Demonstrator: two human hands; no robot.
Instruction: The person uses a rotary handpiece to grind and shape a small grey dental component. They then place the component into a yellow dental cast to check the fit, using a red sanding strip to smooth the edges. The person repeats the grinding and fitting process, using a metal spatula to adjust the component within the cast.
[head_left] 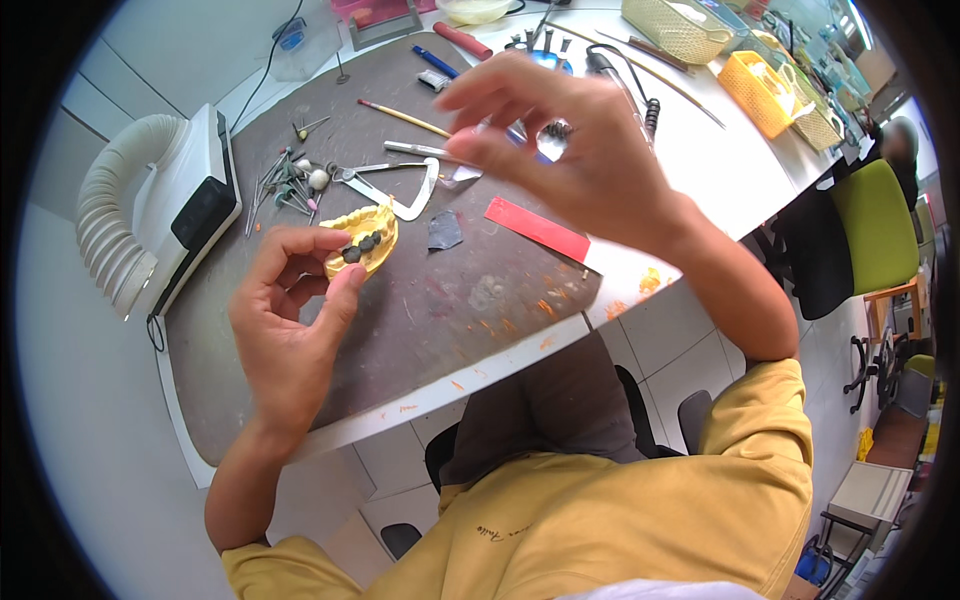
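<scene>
My left hand (290,300) grips a yellow dental cast (378,262) between thumb and fingers, above the brown work mat (400,350). A row of dark grey crowns (362,247) sits on the cast beside my fingertips. My right hand (550,140) is raised over the mat, a little blurred, its thumb apart from its bent fingers and nothing seen in it. Under and around it lie a silver pen-like tool (420,151), a brush (405,117) and a red strip (538,230). A white caliper-like gauge (415,205) and a dark grey square sheet (445,231) rest near the cast.
Left stands a white box with a ribbed hose (110,210). Several rotary burs (290,185) lie beside it. Yellow baskets (755,95) stand at the far right. A handpiece with coiled cord (652,118) lies behind my right hand. The table's front edge (430,395) curves before me.
</scene>
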